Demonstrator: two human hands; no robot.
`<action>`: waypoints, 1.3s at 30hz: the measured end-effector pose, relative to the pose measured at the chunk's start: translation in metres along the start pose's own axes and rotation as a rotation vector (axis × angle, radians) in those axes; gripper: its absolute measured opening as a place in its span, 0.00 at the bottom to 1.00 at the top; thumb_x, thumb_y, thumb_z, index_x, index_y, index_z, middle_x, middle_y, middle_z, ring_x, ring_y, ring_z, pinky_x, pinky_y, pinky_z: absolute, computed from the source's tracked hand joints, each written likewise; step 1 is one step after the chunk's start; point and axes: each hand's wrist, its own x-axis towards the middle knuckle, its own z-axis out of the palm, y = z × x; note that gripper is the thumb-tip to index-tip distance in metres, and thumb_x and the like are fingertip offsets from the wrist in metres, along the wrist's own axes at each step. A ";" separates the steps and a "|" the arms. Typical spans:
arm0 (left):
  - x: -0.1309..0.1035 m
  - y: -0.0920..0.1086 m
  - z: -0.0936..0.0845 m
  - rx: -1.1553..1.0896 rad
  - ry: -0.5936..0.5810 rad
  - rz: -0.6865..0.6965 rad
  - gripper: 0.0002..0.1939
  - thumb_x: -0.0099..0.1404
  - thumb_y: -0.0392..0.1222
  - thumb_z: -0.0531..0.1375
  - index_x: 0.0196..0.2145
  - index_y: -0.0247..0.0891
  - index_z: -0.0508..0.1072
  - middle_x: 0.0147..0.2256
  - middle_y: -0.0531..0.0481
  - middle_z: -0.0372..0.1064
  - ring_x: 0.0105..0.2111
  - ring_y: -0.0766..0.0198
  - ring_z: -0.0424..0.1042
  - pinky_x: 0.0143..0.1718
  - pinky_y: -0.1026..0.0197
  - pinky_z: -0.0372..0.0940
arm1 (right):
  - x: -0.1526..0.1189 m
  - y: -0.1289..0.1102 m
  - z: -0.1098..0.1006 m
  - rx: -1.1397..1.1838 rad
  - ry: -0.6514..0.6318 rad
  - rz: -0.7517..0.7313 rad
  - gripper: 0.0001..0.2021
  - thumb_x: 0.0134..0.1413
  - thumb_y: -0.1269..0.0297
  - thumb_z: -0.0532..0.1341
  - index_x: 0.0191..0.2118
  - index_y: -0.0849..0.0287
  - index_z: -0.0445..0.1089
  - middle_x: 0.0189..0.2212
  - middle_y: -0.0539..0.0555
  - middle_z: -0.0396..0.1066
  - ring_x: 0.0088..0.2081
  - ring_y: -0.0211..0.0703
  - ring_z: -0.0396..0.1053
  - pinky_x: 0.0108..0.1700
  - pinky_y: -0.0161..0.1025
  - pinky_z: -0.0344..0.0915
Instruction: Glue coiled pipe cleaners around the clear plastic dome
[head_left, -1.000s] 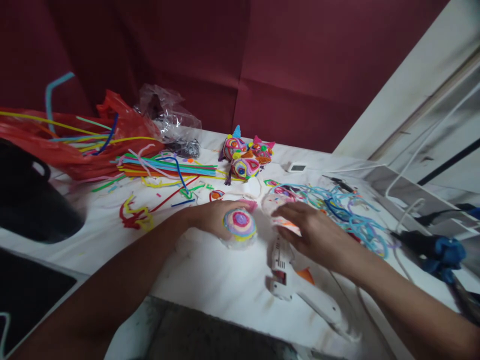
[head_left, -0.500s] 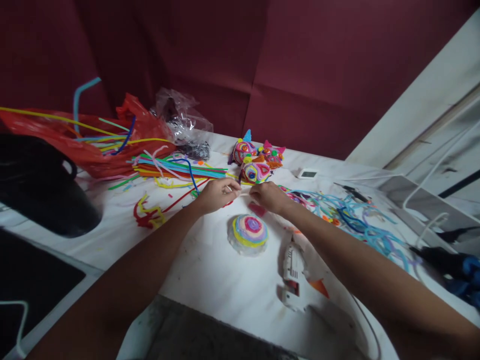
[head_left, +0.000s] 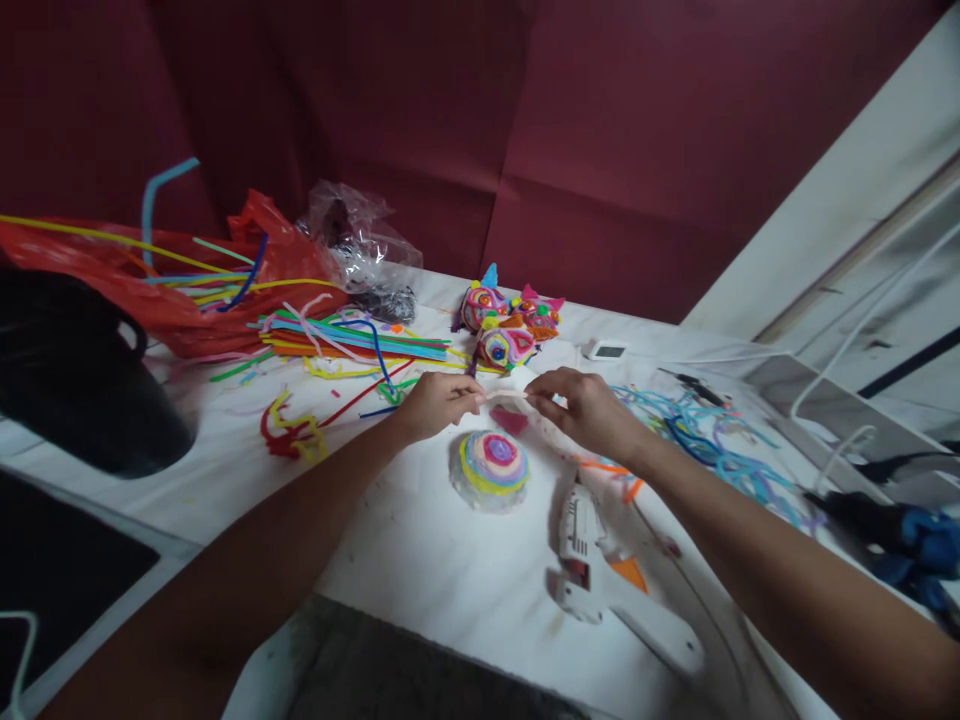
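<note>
A short pale strip, which looks like a pipe cleaner [head_left: 504, 394], is stretched level between my two hands. My left hand [head_left: 441, 405] pinches one end, and my right hand [head_left: 576, 402] pinches the other. Just below them on the table sits a dome [head_left: 493, 468] covered in coiled rings of pink, purple, cream, blue and yellow, with a greyish bare rim. A flat pink piece [head_left: 510, 420] lies between the dome and the strip. To the right of the dome, a white glue gun [head_left: 589, 545] rests on its side, its nozzle pointing away from me.
Behind my hands stand several colourful fish-like figures [head_left: 506, 345]. Bundled pipe cleaners [head_left: 360, 340] and a red plastic bag [head_left: 255, 240] fill the left, near a black container [head_left: 82, 380]. Blue strands [head_left: 712, 450] tangle at right. The glue gun's cord [head_left: 690, 570] runs under my right arm.
My hands have moved apart, mainly my right hand toward the right, so more of the pale strip shows between them. The dome and glue gun stay put while the view shifts slightly.
</note>
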 end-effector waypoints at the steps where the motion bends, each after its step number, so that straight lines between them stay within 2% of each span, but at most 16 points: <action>1: -0.001 0.004 0.000 -0.003 0.000 0.006 0.08 0.55 0.39 0.56 0.29 0.34 0.74 0.22 0.51 0.73 0.15 0.72 0.65 0.15 0.69 0.60 | -0.005 0.000 -0.003 0.021 0.000 0.008 0.11 0.72 0.65 0.64 0.45 0.55 0.88 0.44 0.61 0.91 0.43 0.54 0.86 0.51 0.48 0.79; 5: -0.005 0.019 0.002 0.030 0.025 0.058 0.06 0.53 0.38 0.58 0.27 0.35 0.73 0.20 0.52 0.71 0.18 0.71 0.66 0.19 0.69 0.61 | -0.025 -0.003 -0.010 0.136 -0.037 0.051 0.12 0.73 0.56 0.66 0.47 0.55 0.86 0.36 0.56 0.87 0.35 0.49 0.82 0.42 0.44 0.77; 9: -0.012 0.034 0.007 0.092 0.036 0.138 0.04 0.53 0.39 0.60 0.26 0.36 0.73 0.24 0.53 0.72 0.23 0.70 0.68 0.26 0.68 0.61 | -0.032 -0.019 -0.008 0.307 -0.092 0.096 0.25 0.73 0.38 0.67 0.50 0.57 0.87 0.33 0.55 0.84 0.33 0.47 0.78 0.36 0.42 0.73; 12: -0.016 0.043 0.009 0.174 0.026 0.248 0.05 0.56 0.40 0.59 0.28 0.37 0.73 0.26 0.53 0.72 0.24 0.70 0.68 0.27 0.68 0.61 | -0.032 -0.032 -0.007 0.426 -0.115 0.116 0.32 0.70 0.29 0.68 0.42 0.58 0.88 0.28 0.52 0.78 0.30 0.43 0.71 0.35 0.42 0.70; 16: -0.020 0.053 0.010 0.203 0.005 0.337 0.05 0.57 0.38 0.58 0.27 0.37 0.72 0.26 0.54 0.72 0.23 0.71 0.68 0.27 0.69 0.61 | -0.038 -0.040 -0.010 0.509 -0.119 0.148 0.34 0.66 0.27 0.72 0.38 0.59 0.90 0.28 0.51 0.76 0.31 0.41 0.68 0.37 0.42 0.71; 20: -0.022 0.057 0.014 0.185 0.021 0.358 0.04 0.57 0.35 0.58 0.26 0.36 0.72 0.25 0.54 0.72 0.23 0.72 0.68 0.27 0.69 0.61 | -0.049 -0.038 -0.011 0.530 -0.097 0.180 0.32 0.65 0.28 0.72 0.38 0.57 0.91 0.32 0.53 0.80 0.34 0.44 0.72 0.38 0.42 0.70; 24: -0.024 0.057 0.020 0.199 0.006 0.408 0.04 0.58 0.38 0.58 0.28 0.36 0.72 0.25 0.54 0.72 0.25 0.71 0.68 0.28 0.69 0.61 | -0.056 -0.036 -0.011 0.506 -0.074 0.160 0.29 0.68 0.33 0.72 0.40 0.58 0.93 0.32 0.54 0.82 0.34 0.44 0.73 0.38 0.42 0.71; 27: -0.026 0.057 0.021 0.184 -0.071 0.445 0.05 0.60 0.38 0.56 0.28 0.36 0.71 0.26 0.54 0.71 0.27 0.71 0.69 0.30 0.69 0.61 | -0.061 -0.036 -0.013 0.526 -0.108 0.144 0.25 0.67 0.38 0.74 0.42 0.59 0.93 0.33 0.55 0.83 0.34 0.44 0.73 0.37 0.41 0.70; 29: -0.027 0.057 0.020 0.158 -0.144 0.433 0.06 0.60 0.39 0.56 0.29 0.36 0.71 0.26 0.55 0.70 0.27 0.72 0.68 0.30 0.70 0.61 | -0.066 -0.036 -0.015 0.514 -0.134 0.140 0.22 0.68 0.43 0.74 0.40 0.59 0.92 0.31 0.54 0.82 0.32 0.43 0.73 0.35 0.40 0.68; 31: -0.026 0.057 0.019 0.147 -0.205 0.397 0.05 0.59 0.40 0.57 0.31 0.37 0.70 0.27 0.55 0.70 0.27 0.71 0.68 0.31 0.69 0.61 | -0.073 -0.037 -0.015 0.473 -0.105 0.119 0.17 0.68 0.49 0.72 0.39 0.58 0.91 0.29 0.53 0.81 0.31 0.42 0.72 0.35 0.40 0.67; 34: -0.024 0.054 0.016 0.212 -0.245 0.364 0.11 0.55 0.41 0.59 0.38 0.38 0.68 0.35 0.53 0.70 0.36 0.68 0.69 0.39 0.66 0.62 | -0.084 -0.039 -0.008 0.405 -0.049 0.080 0.13 0.67 0.56 0.69 0.36 0.57 0.89 0.27 0.52 0.79 0.27 0.39 0.68 0.32 0.39 0.64; 37: -0.022 0.048 0.014 0.305 -0.315 0.364 0.21 0.51 0.39 0.61 0.45 0.38 0.65 0.45 0.49 0.66 0.47 0.62 0.65 0.50 0.61 0.58 | -0.092 -0.041 0.003 0.358 -0.065 0.083 0.12 0.67 0.62 0.67 0.34 0.56 0.87 0.28 0.52 0.80 0.27 0.39 0.71 0.31 0.38 0.63; 39: -0.022 0.043 0.014 0.342 -0.369 0.346 0.25 0.50 0.38 0.62 0.47 0.38 0.63 0.49 0.47 0.63 0.51 0.60 0.62 0.53 0.59 0.56 | -0.095 -0.042 0.010 0.320 -0.076 0.101 0.11 0.66 0.65 0.66 0.33 0.55 0.85 0.28 0.52 0.80 0.28 0.40 0.72 0.31 0.37 0.63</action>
